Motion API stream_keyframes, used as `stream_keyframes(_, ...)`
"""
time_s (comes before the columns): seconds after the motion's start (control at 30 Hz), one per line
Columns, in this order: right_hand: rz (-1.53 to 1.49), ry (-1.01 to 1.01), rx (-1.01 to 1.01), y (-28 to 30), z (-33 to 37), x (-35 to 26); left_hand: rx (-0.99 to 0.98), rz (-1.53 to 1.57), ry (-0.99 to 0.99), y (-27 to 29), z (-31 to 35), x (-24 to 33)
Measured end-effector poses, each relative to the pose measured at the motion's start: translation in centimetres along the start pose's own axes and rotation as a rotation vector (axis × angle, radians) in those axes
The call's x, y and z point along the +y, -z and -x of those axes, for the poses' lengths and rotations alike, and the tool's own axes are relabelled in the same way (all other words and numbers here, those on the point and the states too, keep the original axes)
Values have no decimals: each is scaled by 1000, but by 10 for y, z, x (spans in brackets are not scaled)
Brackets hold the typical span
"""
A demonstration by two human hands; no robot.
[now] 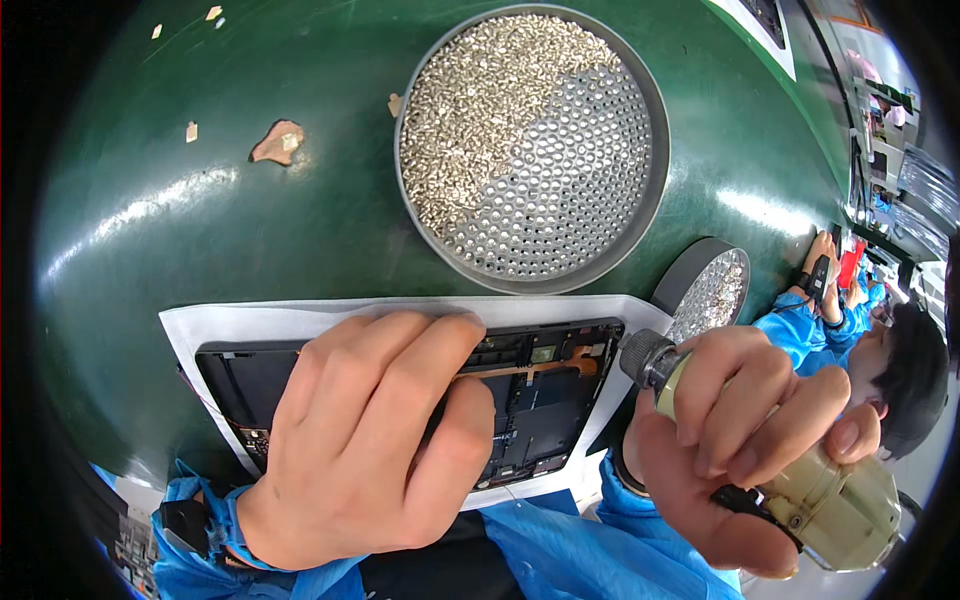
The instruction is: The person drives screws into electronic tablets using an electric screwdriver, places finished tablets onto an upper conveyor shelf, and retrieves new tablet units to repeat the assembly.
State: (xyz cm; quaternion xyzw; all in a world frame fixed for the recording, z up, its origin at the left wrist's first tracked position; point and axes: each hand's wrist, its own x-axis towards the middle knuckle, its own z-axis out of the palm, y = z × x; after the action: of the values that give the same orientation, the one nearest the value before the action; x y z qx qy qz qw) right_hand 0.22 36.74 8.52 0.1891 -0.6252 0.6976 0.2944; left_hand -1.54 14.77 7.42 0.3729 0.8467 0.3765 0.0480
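Gripping a yellowish power tool (850, 505), the right hand (735, 440) is raised near the right edge of the open black device (545, 425), which lies on white paper (245, 320) partly beneath the left hand (365, 435); whether its curled fingers pinch anything, I cannot tell

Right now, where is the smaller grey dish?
In the head view, the smaller grey dish sits right of centre on the green table, below and right of the large round tray, just beyond the right hand.

The glossy green bench (300, 220) shows bright reflections (155, 207) toward its left edge; silvery sheeting (925, 185) lies beyond its right edge.
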Motion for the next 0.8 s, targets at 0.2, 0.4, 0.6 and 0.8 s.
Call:
stream_keyframes(0.2, 30, 35, -46, 6, 1, -3, -9, -1, -30, 3, -5, 4)
stream_keyframes(0.4, 61, 103, 43, -1, -12, -51, 148, -184, -140, 36, 19, 0)
stream_keyframes(0.6, -62, 127, -5, -20, -15, -17, 149, -296, -211, 32, 18, -27)
stream_keyframes(0.8, -34, -51, -147, -26, -17, -23, 133, -284, -177, 29, 19, -35)
